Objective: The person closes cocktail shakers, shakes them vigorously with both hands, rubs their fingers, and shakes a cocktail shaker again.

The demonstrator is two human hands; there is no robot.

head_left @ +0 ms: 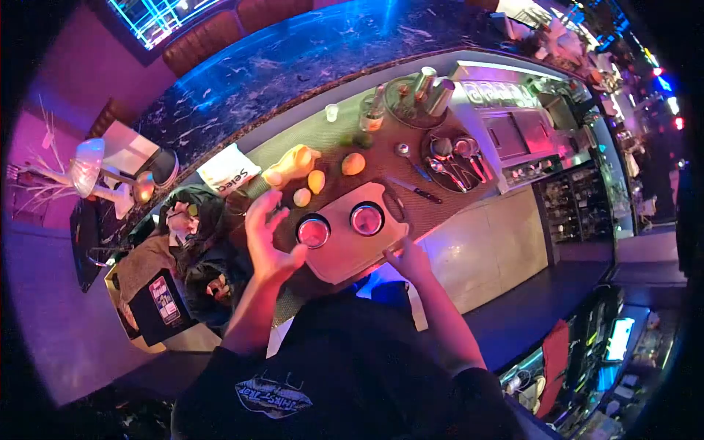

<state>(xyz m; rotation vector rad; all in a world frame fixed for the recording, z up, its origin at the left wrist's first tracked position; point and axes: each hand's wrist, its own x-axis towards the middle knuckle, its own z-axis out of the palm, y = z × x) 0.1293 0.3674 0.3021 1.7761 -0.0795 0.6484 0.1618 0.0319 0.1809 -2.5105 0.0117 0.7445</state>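
Note:
My left hand (pixel 269 238) is raised at the left side of the cutting board (pixel 345 258), fingers apart and curved, with nothing in it. Its thumb points toward a round metal-rimmed cup (pixel 313 231) on the board; a small gap appears between them. A second round cup (pixel 367 218) stands on the board to the right. At the board's lower right edge is my right hand (pixel 408 258), fingers bent in; whether they grip the edge cannot be made out. Beyond the board lie a knife (pixel 416 191), an orange fruit (pixel 353 163), a yellow fruit (pixel 316 181) and a pale round fruit (pixel 301 196).
A round tray (pixel 396 110) with metal shakers stands at the back, beside a bottle (pixel 372 114). Right of the knife, a dark tray (pixel 458 180) holds bar tools. A white bag (pixel 229 170) and an open box (pixel 139 286) are at the left.

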